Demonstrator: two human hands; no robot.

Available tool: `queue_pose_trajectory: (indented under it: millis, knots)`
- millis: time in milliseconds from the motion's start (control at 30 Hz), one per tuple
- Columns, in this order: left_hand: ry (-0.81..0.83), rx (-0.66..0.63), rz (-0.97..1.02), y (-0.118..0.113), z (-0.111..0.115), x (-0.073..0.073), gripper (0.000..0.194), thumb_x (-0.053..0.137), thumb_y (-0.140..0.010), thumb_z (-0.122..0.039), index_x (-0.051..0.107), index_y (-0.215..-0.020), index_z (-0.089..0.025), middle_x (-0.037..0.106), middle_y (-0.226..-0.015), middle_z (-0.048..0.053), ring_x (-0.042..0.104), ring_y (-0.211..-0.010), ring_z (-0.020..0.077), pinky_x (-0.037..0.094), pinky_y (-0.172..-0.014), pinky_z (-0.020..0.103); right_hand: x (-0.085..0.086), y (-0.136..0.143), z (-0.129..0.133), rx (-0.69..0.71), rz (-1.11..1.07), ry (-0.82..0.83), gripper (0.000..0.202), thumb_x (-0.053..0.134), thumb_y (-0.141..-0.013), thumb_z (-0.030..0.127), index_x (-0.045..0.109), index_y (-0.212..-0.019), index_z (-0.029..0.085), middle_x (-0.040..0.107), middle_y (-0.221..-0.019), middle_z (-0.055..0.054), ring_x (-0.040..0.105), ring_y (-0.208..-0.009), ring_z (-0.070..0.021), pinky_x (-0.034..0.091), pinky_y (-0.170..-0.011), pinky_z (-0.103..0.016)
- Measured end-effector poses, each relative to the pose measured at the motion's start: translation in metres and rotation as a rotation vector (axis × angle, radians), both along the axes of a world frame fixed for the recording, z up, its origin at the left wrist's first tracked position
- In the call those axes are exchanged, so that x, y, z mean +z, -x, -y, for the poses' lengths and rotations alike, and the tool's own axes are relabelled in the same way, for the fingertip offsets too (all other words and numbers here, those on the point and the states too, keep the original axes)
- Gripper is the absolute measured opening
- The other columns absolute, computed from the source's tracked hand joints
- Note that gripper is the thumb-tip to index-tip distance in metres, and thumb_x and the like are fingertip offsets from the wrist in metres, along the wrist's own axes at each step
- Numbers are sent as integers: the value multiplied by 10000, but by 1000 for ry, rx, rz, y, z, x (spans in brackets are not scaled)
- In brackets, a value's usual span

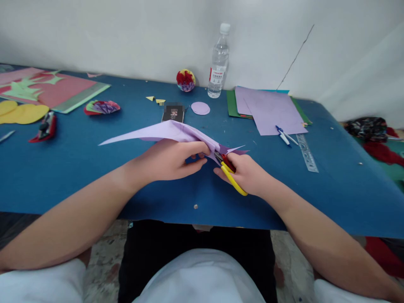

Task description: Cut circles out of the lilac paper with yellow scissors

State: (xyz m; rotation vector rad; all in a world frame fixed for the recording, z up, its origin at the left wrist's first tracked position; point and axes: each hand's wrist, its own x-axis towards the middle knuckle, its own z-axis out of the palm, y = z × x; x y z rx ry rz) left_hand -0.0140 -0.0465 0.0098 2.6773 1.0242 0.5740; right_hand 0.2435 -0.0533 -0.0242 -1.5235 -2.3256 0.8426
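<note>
A creased sheet of purple paper (172, 130) is held up off the table, its long point reaching left. My left hand (183, 155) pinches the paper near its middle, thumb below and fingers on top. In my right hand (244, 170) is a pair of scissors (235, 183) with yellow and red handles. The scissor blades meet the paper's edge just right of my left fingertips. Narrow strips of the paper stick out to the right above my right hand. Part of the blades is hidden by the paper.
Behind the paper lie a dark box (173, 112) and purple paper circles (200, 108). A water bottle (218, 63) and a colourful paper ball (186, 80) stand near the wall. Purple sheets (268, 109), pens (284, 136) and a clear ruler (306, 153) are right; a stapler (46, 126) is left.
</note>
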Motion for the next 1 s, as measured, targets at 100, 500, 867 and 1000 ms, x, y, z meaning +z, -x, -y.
queue_pose_trajectory:
  millis: [100, 500, 867, 1000]
  knots:
    - [5, 1, -10, 0, 0, 1, 183, 617, -1023, -307, 759, -1091, -214, 820, -874, -5, 668, -615, 120, 437, -598, 237, 0, 0, 0, 3, 5, 0, 406, 724, -954, 446, 408, -774, 266, 634, -730, -5, 504, -587, -154, 303, -557, -297]
    - [3, -1, -12, 0, 0, 1, 183, 613, -1028, -310, 756, -1087, -213, 810, -861, -9, 665, -618, 118, 433, -602, 234, 1, 0, 0, -4, -4, 19, 399, 718, -952, 466, 423, -778, 263, 628, -732, -1, 497, -589, -152, 304, -552, -299]
    - [5, -7, 3, 0, 0, 0, 168, 622, -1022, -299, 755, -1076, -212, 814, -862, -5, 646, -595, 109, 428, -589, 234, 0, -1, 0, 3, -3, 6, 398, 713, -955, 476, 428, -780, 262, 636, -736, -5, 508, -593, -155, 313, -555, -296]
    - [16, 4, -7, -1, 1, 1, 185, 611, -1024, -316, 758, -1075, -216, 813, -856, -5, 653, -605, 119, 438, -603, 238, 0, 0, 0, 5, 5, -2, 410, 723, -949, 478, 422, -772, 263, 638, -725, -6, 509, -587, -155, 306, -554, -296]
